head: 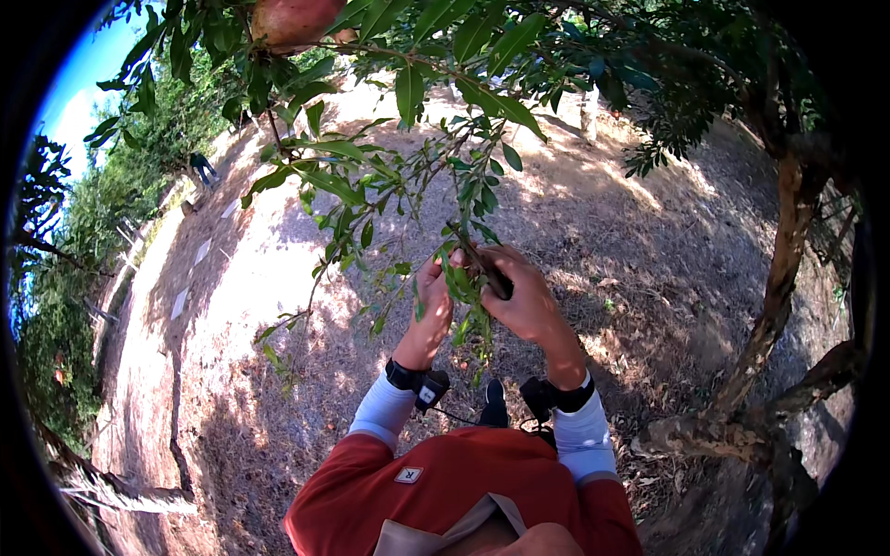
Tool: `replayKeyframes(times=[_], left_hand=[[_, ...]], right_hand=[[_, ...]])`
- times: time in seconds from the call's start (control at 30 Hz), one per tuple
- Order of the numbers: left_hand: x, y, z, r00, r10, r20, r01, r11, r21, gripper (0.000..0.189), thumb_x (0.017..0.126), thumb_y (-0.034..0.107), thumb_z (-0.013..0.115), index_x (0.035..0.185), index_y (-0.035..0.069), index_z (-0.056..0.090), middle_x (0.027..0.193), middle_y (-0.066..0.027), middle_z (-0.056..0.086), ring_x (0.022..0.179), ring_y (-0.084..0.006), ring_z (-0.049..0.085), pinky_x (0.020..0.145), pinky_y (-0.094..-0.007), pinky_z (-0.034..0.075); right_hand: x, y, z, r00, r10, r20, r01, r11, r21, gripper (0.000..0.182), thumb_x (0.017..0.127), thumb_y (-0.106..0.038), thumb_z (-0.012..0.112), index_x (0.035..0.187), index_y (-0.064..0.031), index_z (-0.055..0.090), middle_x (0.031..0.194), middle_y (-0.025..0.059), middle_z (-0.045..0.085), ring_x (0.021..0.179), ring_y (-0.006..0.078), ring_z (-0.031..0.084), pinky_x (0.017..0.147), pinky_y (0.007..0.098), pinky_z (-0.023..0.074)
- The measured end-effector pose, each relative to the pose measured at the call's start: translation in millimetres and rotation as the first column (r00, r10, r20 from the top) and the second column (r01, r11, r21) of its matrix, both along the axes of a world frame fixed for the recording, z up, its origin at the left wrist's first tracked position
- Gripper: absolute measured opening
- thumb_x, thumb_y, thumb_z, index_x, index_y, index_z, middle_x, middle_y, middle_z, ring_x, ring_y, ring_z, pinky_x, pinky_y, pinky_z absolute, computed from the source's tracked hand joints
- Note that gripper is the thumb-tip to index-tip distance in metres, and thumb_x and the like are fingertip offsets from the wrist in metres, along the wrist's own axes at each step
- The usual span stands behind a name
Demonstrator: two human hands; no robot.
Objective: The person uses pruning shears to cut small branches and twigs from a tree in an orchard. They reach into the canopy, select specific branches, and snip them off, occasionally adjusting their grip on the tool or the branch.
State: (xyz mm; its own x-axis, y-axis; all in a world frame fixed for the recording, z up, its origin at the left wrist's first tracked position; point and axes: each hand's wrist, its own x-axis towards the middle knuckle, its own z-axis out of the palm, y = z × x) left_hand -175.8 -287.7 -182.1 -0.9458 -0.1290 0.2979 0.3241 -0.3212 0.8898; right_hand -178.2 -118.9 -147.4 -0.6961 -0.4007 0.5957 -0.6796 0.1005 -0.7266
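Both hands meet in front of my chest among the drooping leafy twigs (pixel 467 283) of a pomegranate branch. My left hand (pixel 434 299) has its fingers closed at a twig, with leaves partly covering the fingertips. My right hand (pixel 525 295) is curled around a dark, slender object (pixel 496 276), mostly hidden by the palm and leaves; whether it is a tool or a piece of branch, I cannot tell. Above and to the left hangs a reddish pomegranate (pixel 292 24), cut off by the top of the view.
A forked tree trunk (pixel 779 299) with thick low limbs (pixel 702 438) stands on my right. Dry grass and fallen leaves cover the ground (pixel 278 417). A bare limb (pixel 132 493) juts in at lower left. Another person (pixel 201 167) is far off at upper left.
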Motion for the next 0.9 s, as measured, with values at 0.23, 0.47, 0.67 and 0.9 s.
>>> replayKeyframes(times=[0.23, 0.47, 0.67, 0.9], left_hand=[[5, 11, 15, 0.998, -0.053, -0.029, 0.057, 0.992, 0.115, 0.033, 0.095, 0.028, 0.062, 0.112, -0.001, 0.063, 0.099, -0.0048, 0.067, 0.087, -0.0122, 0.062, 0.077, -0.0253, 0.049], [-6, 5, 4, 0.978, -0.181, -0.107, 0.199, 0.962, 0.188, 0.035, 0.094, 0.026, 0.063, 0.112, -0.003, 0.062, 0.111, -0.0119, 0.065, 0.099, -0.0197, 0.062, 0.087, -0.0320, 0.049], [-8, 7, 4, 0.949, -0.221, -0.224, 0.276, 0.927, 0.255, 0.030, 0.091, 0.024, 0.065, 0.103, -0.004, 0.063, 0.107, -0.0137, 0.066, 0.094, -0.0197, 0.064, 0.085, -0.0316, 0.051], [-8, 11, 4, 0.969, -0.128, -0.211, 0.184, 0.944, 0.274, 0.030, 0.090, 0.023, 0.065, 0.100, -0.006, 0.063, 0.102, -0.0150, 0.067, 0.094, -0.0201, 0.064, 0.084, -0.0299, 0.050]], right_hand=[[1, 5, -4, 0.998, -0.021, -0.060, 0.019, 0.999, -0.038, 0.039, 0.074, -0.004, 0.061, 0.111, 0.0072, 0.058, 0.107, 0.0209, 0.057, 0.094, 0.0369, 0.059, 0.081, 0.0406, 0.0477], [2, 7, -5, 0.999, -0.014, -0.048, 0.012, 0.999, -0.030, 0.037, 0.074, -0.004, 0.062, 0.110, 0.0063, 0.058, 0.108, 0.0202, 0.057, 0.093, 0.0363, 0.059, 0.079, 0.0398, 0.0484], [0, 8, -9, 0.994, -0.011, -0.113, 0.005, 0.998, -0.055, 0.037, 0.075, -0.004, 0.062, 0.110, 0.0060, 0.057, 0.109, 0.0206, 0.057, 0.093, 0.0365, 0.059, 0.079, 0.0403, 0.0483], [3, 11, -6, 1.000, 0.014, -0.012, -0.014, 1.000, 0.004, 0.040, 0.076, -0.007, 0.064, 0.114, 0.0054, 0.057, 0.118, 0.0215, 0.056, 0.104, 0.0368, 0.058, 0.088, 0.0405, 0.0469]])
